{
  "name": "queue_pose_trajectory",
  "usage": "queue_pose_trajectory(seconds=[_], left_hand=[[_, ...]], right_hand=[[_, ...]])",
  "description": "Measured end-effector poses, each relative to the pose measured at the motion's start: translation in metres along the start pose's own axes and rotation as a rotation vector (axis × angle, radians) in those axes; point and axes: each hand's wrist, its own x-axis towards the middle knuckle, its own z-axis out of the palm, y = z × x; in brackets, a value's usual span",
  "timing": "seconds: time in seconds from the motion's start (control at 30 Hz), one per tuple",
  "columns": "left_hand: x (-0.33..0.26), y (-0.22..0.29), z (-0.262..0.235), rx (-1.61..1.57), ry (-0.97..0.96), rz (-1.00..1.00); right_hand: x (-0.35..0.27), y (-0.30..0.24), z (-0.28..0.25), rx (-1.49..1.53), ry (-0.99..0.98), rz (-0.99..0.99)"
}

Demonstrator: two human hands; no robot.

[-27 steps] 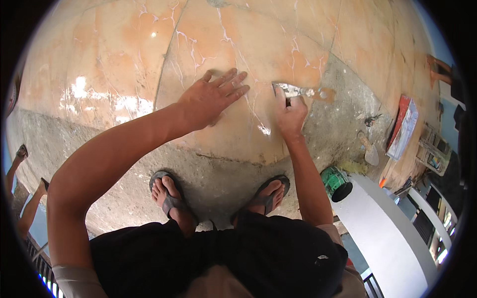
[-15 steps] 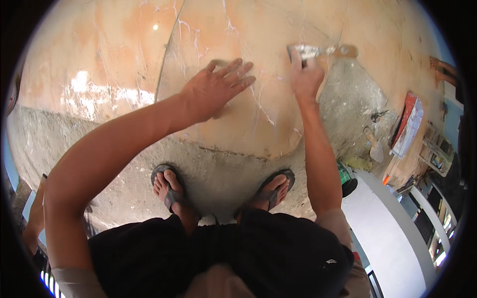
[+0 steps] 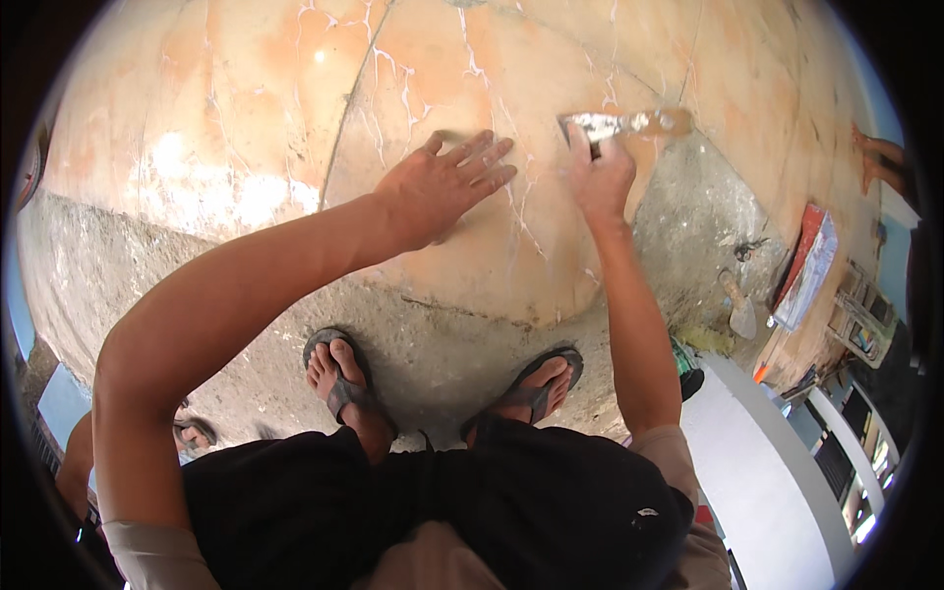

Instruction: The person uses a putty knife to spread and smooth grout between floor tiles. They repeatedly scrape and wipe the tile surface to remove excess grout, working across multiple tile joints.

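My right hand [image 3: 602,185] grips a putty knife [image 3: 634,124] with a light-smeared metal blade and a brown handle end. The knife lies crosswise over an orange-tan, stone-like floor slab [image 3: 433,280], blade toward the left. My left hand [image 3: 444,189] is spread palm down over the same slab, fingers pointing right; whether it presses on the surface I cannot tell. It holds nothing. Thin white streaks [image 3: 474,61] of filler-like material branch across the slab beyond and between my hands. My sandalled feet stand on grey concrete just below the slab's near edge.
Rough concrete [image 3: 708,211] borders the slab at right. A small trowel [image 3: 739,307] and a red-and-white packet [image 3: 806,265] lie there. A white curved structure [image 3: 762,457] stands lower right. Another person's bare feet [image 3: 878,162] show far right; a sandalled foot [image 3: 195,433] shows lower left.
The view has shifted slightly. My right hand and the putty knife are a little nearer and to the left, still gripped. My left hand stays spread. Another person's sandalled foot has appeared lower left.
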Motion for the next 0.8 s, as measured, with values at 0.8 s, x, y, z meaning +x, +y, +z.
queue_pose_trajectory(seconds=[0.8], left_hand=[[-0.002,-0.001,0.004,-0.067,0.04,-0.034]], right_hand=[[-0.006,-0.01,-0.001,0.103,-0.012,-0.156]])
